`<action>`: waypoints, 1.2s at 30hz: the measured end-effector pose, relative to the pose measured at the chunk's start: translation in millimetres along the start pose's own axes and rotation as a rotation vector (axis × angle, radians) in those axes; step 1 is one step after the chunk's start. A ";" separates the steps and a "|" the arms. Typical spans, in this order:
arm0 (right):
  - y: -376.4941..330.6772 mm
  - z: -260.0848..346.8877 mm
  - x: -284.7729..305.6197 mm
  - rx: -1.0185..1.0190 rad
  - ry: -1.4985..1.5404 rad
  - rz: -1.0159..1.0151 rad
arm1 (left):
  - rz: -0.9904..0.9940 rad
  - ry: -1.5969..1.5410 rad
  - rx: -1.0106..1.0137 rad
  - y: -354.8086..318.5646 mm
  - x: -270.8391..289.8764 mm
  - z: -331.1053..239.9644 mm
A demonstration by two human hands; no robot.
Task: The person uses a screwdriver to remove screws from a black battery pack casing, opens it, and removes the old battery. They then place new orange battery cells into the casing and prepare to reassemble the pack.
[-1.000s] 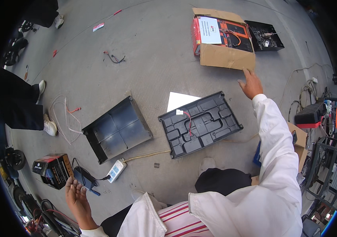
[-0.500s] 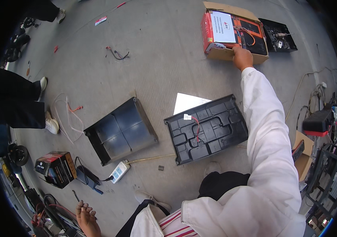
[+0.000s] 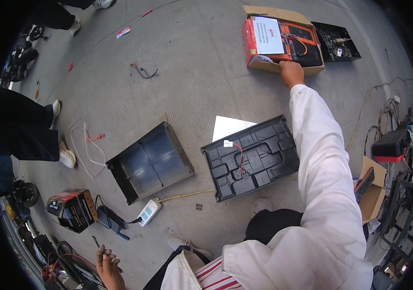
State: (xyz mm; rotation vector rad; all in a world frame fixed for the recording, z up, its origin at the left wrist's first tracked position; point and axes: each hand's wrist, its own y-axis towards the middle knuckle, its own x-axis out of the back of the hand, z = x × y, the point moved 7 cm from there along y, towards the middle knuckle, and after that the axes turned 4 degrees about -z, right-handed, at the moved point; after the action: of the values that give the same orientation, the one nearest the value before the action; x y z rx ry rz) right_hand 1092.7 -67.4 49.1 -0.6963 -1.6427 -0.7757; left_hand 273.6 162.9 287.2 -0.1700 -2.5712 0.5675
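Observation:
My right hand (image 3: 291, 72) reaches far forward in a white sleeve and grips the near edge of an open cardboard box (image 3: 284, 65) that holds a red and black battery with a white sheet on top. My left hand (image 3: 107, 263) hangs low at the bottom left with its fingers spread, holding nothing. A black moulded plastic lid (image 3: 250, 157) with a red wire lies on the concrete beside my right arm. A black open tray (image 3: 149, 162) lies to its left.
A white paper (image 3: 228, 126) lies under the lid's far edge. A white power strip (image 3: 148, 211) and a small battery box (image 3: 71, 209) lie at the lower left. Another person's legs and shoes (image 3: 63, 154) stand at the left. Another black tray (image 3: 336, 41) sits beyond the cardboard box; cluttered tools fill the right.
My right hand has stretched forward from above the black lid to the cardboard box and taken hold of its edge. My left hand has dropped lower in view.

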 end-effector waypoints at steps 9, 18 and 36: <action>-69.4 12.0 11.9 0.060 0.097 -0.069 | 0.009 0.014 0.006 -2.5 -3.3 -1.3; -171.2 35.7 41.5 0.042 0.237 0.026 | 0.178 -0.020 -0.092 11.1 -40.3 -26.1; -164.3 177.1 51.2 0.441 0.182 0.172 | 0.250 -0.072 -0.168 13.0 -44.2 -31.9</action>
State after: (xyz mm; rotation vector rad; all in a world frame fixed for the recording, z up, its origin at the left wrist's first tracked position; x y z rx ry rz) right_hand 849.5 -24.8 52.1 -0.4304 -1.4952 -0.3243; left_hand 327.9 176.5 287.2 -0.5439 -2.6859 0.4525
